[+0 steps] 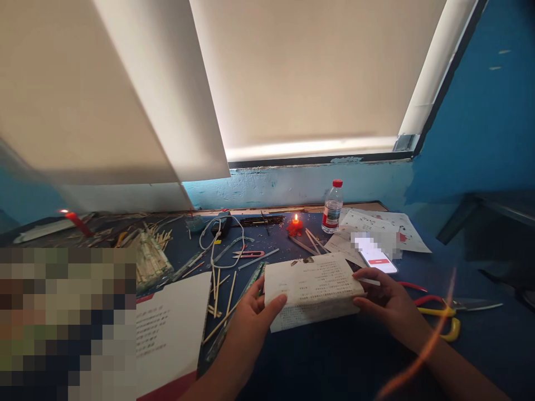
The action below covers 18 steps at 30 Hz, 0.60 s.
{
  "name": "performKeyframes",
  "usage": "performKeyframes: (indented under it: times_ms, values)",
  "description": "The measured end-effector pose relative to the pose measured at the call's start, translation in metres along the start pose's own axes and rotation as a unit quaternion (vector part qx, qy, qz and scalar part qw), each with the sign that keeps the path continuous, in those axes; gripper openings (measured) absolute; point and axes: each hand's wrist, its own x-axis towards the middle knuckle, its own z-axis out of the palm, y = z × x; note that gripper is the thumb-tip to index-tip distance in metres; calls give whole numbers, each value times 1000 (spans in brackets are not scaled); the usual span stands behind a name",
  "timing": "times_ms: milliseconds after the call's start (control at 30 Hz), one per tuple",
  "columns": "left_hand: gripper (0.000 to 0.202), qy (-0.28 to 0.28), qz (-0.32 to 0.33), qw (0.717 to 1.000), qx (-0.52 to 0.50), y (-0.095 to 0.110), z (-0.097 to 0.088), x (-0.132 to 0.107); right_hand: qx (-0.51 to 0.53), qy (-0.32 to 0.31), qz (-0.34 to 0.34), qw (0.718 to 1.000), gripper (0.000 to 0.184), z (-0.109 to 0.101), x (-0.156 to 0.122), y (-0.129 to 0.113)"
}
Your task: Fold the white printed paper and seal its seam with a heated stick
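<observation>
A folded printed paper [313, 281] is held up in front of me above the dark blue tabletop, its front part bent downward. My left hand [254, 312] grips its left edge, thumb on top and fingers beneath. At the opposite end, my right hand [382, 298] pinches the right edge between thumb and fingers. A short pale strip [370, 282] shows beside the right fingers; whether it is held too, I cannot tell. Behind the paper burns a short red candle [295, 225]. Yellow-and-red-handled scissors [443, 312] lie right of my right hand.
A water bottle [332, 207] stands by the wall, near loose papers [371, 223] and a lit phone [376, 256]. Thin sticks [228, 298], a white cable [213, 245] and small red snips [249, 254] lie to the left. A taller lit candle [79, 224] leans far left.
</observation>
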Motion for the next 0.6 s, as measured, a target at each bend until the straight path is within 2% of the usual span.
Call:
performKeyframes:
  times_ms: [133,267,367,467,600]
  values:
    - [94,4,37,998,57,3,-4,4,-12,14,4,1000,43,0,-1,-1]
    - [91,45,67,993,89,19,-4,7,-9,10,2,1000,40,0,-1,0]
    - [80,49,4,998,40,33,0,9,-11,3,-1,1000,39,-1,-1,1]
    - [68,27,-60,998,-7,37,3,11,-20,3,-8,1000,36,-2,-1,2]
    - [61,14,-76,997,-21,30,6,15,-32,1,-9,999,35,-2,-2,1]
